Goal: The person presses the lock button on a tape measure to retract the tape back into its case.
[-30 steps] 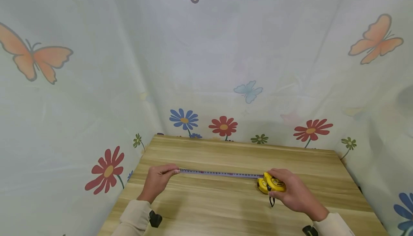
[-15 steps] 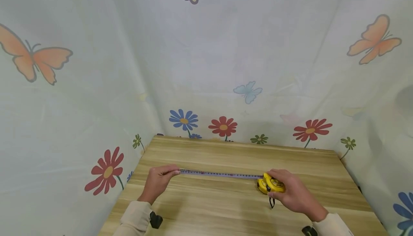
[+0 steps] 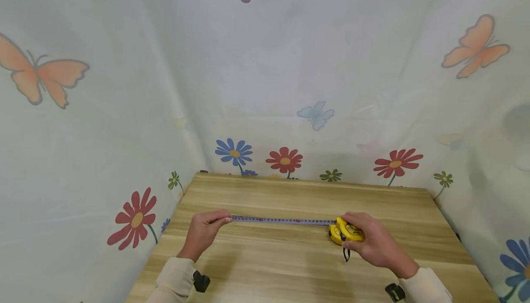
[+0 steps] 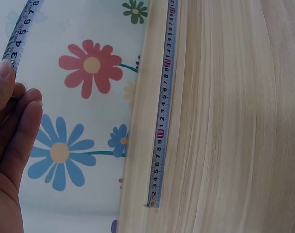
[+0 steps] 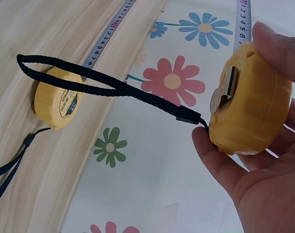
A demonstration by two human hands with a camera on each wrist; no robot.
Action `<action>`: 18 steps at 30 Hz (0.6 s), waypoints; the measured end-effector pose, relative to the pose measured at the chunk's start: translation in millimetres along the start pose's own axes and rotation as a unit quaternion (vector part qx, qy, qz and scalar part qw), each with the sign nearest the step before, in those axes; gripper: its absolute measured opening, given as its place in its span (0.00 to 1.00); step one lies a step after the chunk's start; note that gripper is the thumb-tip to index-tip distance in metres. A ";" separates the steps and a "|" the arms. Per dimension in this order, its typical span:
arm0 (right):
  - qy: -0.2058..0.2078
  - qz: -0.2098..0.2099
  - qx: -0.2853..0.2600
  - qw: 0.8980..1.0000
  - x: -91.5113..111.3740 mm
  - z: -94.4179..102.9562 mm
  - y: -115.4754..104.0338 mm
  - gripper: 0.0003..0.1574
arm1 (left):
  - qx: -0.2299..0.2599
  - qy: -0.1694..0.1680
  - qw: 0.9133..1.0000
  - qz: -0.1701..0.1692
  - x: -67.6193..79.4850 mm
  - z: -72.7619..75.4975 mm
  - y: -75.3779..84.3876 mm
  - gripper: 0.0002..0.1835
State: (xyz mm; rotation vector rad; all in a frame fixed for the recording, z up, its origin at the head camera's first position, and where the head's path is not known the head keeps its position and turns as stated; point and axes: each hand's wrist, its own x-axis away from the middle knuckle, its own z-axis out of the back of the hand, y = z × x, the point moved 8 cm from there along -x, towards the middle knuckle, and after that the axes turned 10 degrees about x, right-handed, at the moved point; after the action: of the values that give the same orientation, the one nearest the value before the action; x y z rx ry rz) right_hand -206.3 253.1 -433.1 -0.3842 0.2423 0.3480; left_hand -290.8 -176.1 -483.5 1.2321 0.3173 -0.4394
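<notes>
My right hand grips a yellow tape measure by its case, with a black wrist strap looping off it. Its blade is drawn out to the left, where my left hand pinches the end between thumb and fingers. Below, a second yellow tape measure lies on the wooden table, its numbered blade also pulled out. The held blade runs above the lying one. In the head view the two blades nearly line up, and the held case partly covers the lying case.
The wood-grain table extends around both tapes. Behind it and at the sides hangs a pale sheet printed with flowers and butterflies. Black straps or mounts sit at both wrists by the light sleeves.
The head view has shifted slightly. Both hands keep their hold on the same tape measure, almost still, with the blade stretched between them.
</notes>
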 end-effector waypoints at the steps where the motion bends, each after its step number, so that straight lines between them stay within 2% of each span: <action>1: -0.001 0.000 -0.001 1.000 -0.5 0.3 -0.4 0.37 | 0.002 0.001 1.000 0.002 0.3 0.3 -0.2 0.06; 13: -0.016 -0.006 -0.005 1.000 1.3 -3.7 -2.3 0.38 | 0.017 0.007 1.000 0.014 4.3 -0.2 -0.7 0.06; 18: -0.012 0.000 -0.005 1.000 -0.4 -2.3 -3.5 0.37 | 0.014 0.005 1.000 0.006 3.7 -0.1 1.8 0.06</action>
State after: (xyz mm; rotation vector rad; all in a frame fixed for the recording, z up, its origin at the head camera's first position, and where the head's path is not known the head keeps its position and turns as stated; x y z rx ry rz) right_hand -205.7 249.0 -434.0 -0.3902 0.2176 0.3537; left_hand -286.7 -176.1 -483.7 1.2629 0.3133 -0.4273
